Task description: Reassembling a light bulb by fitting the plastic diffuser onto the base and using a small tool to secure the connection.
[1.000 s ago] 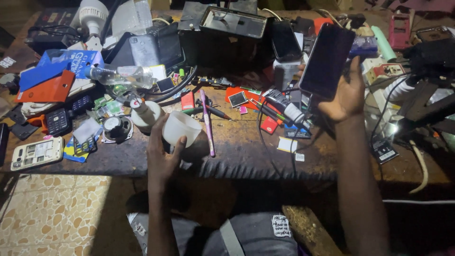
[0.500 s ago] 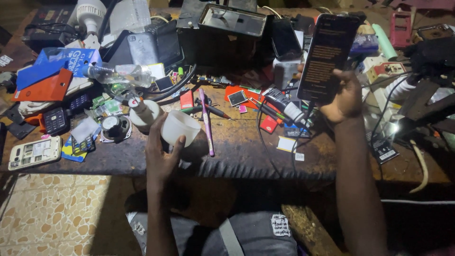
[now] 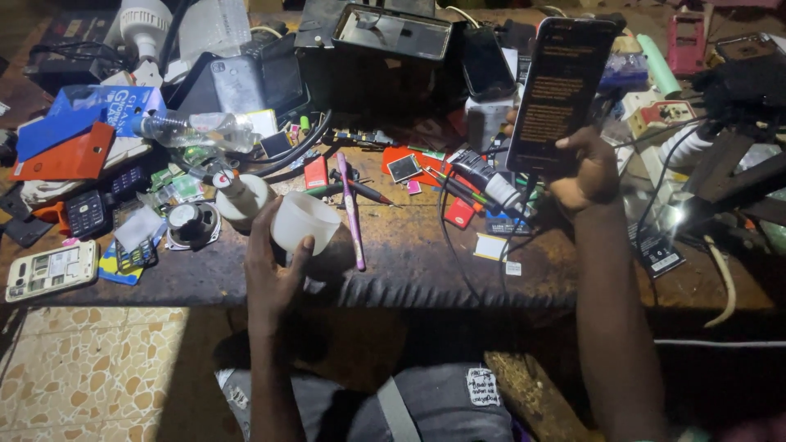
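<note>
Left hand (image 3: 274, 266) grips a white cup (image 3: 304, 221) on the counter (image 3: 409, 262); right hand (image 3: 585, 168) holds up a lit phone (image 3: 561, 90).

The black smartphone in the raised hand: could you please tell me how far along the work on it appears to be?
Done: the black smartphone is lit, its screen showing orange text. In hand: the right hand holds it upright over the cluttered wooden bench, while the left hand has a grip on a small white plastic cup. Left: the pink slim tool lies untouched beside the cup.
</note>
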